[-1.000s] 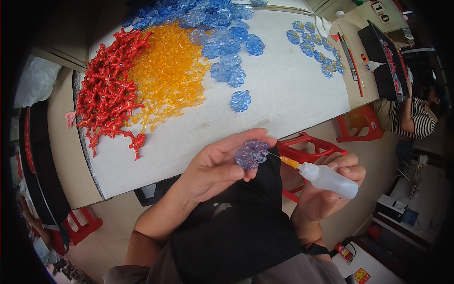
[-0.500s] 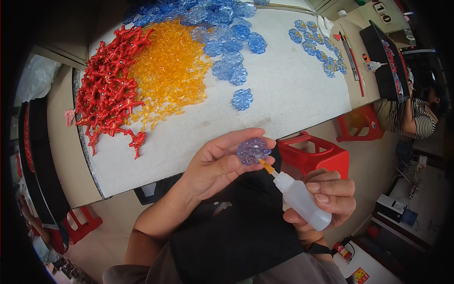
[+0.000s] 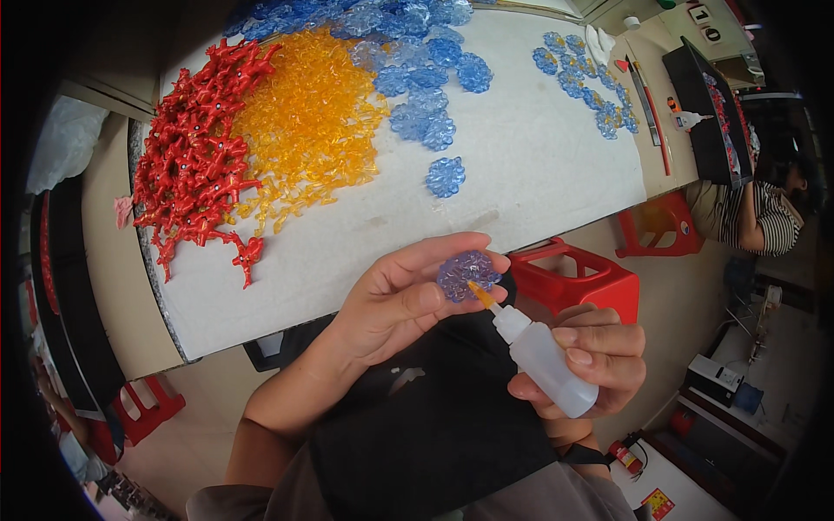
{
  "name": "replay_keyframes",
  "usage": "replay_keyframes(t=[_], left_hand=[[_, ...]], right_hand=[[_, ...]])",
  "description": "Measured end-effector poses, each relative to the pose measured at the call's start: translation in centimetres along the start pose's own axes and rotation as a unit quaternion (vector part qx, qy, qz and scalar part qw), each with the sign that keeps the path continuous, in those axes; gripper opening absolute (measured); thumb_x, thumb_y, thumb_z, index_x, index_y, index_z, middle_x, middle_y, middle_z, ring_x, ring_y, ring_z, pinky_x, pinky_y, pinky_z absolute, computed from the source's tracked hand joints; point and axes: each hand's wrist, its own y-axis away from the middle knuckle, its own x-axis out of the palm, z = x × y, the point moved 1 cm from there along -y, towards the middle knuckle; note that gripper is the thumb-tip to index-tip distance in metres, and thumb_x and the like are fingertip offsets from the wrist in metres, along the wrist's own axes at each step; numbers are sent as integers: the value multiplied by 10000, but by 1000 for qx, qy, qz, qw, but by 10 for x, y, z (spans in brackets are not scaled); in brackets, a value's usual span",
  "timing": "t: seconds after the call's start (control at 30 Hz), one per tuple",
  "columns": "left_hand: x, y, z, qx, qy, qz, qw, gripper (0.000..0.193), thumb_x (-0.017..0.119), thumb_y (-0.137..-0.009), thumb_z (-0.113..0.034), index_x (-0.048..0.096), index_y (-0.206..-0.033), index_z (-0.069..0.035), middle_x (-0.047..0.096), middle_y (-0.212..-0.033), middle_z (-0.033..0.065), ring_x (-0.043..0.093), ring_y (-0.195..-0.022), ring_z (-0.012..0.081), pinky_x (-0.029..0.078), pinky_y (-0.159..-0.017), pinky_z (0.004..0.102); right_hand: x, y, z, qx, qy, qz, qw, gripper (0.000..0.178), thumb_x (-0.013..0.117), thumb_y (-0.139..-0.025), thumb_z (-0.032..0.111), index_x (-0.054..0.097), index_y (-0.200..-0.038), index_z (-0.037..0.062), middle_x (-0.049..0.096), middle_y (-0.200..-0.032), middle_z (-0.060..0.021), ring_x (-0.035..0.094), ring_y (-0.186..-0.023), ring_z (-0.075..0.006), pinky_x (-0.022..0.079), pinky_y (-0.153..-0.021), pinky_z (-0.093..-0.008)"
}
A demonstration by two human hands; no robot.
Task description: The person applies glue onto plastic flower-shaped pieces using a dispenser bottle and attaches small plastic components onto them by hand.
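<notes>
Between the thumb and fingers of my left hand [image 3: 395, 300] is a clear blue-violet flower-shaped plastic piece [image 3: 465, 271], held just off the table's near edge. My right hand [image 3: 599, 352] is wrapped round a translucent white squeeze bottle [image 3: 549, 365]. The bottle's narrow amber tip [image 3: 480, 293] overlaps the flower piece near its middle; whether it touches I cannot tell. A single blue flower piece [image 3: 446, 177] lies on the white-covered table [image 3: 521, 148] beyond my hands.
Red glossy figures [image 3: 195, 143] are heaped at left beside a pile of small amber pieces [image 3: 313, 113]. More blue flowers [image 3: 426, 82] lie at the back. Flowers with amber bits [image 3: 573, 74] sit at right, near tweezers [image 3: 641, 95]. A red stool [image 3: 578, 278] stands below; a person [image 3: 764, 217] sits at far right.
My right hand has shifted slightly left and up with the bottle. Its tip has gone from the flower piece's lower edge to near its middle. My left hand stays nearly still.
</notes>
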Motion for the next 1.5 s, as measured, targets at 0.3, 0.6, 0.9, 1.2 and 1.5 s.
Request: replay_keyframes(t=[0.3,0.6,0.9,1.2,1.5], left_hand=[[0,-1,0,-7,-11,-12,1000,557,584,-815,-183,330,-1271,12,437,-1201,251,518,-1040,338,411,-913,384],[-2,0,1,-6,-7,-15,1000,557,590,-811,-179,336,-1268,13,439,-1200,248,518,-1040,339,404,-920,395],[-1,-1,1,-4,0,-15,1000,556,586,-813,-169,331,-1270,18,431,-1204,253,518,-1041,337,422,-905,376],[-2,-1,1,-2,-1,-14,1000,548,574,-819,-159,324,-1272,25,425,-1210,257,512,-1049,342,422,-908,378],[-5,-2,2,1,-13,-15,1000,546,567,-823,-158,319,-1274,24,424,-1214,252,503,-1062,344,406,-924,388]], right_hand=[[-1,2,-2,-2,10,-9,1000,454,774,-627,261,482,-919,72,471,-824,-58,500,-617,-130,453,-496,-237],[0,4,-2,5,10,-20,1000,447,775,-627,255,485,-913,71,472,-823,-64,494,-605,-127,454,-491,-238],[-1,2,0,3,5,8,1000,460,774,-634,256,467,-925,75,470,-839,-59,500,-611,-142,443,-487,-238],[0,4,0,6,7,-1,1000,448,777,-630,253,484,-914,70,469,-831,-60,505,-619,-141,455,-505,-244],[-2,4,-1,17,20,-5,1000,442,783,-623,239,494,-908,66,469,-818,-62,504,-618,-126,464,-511,-252]])
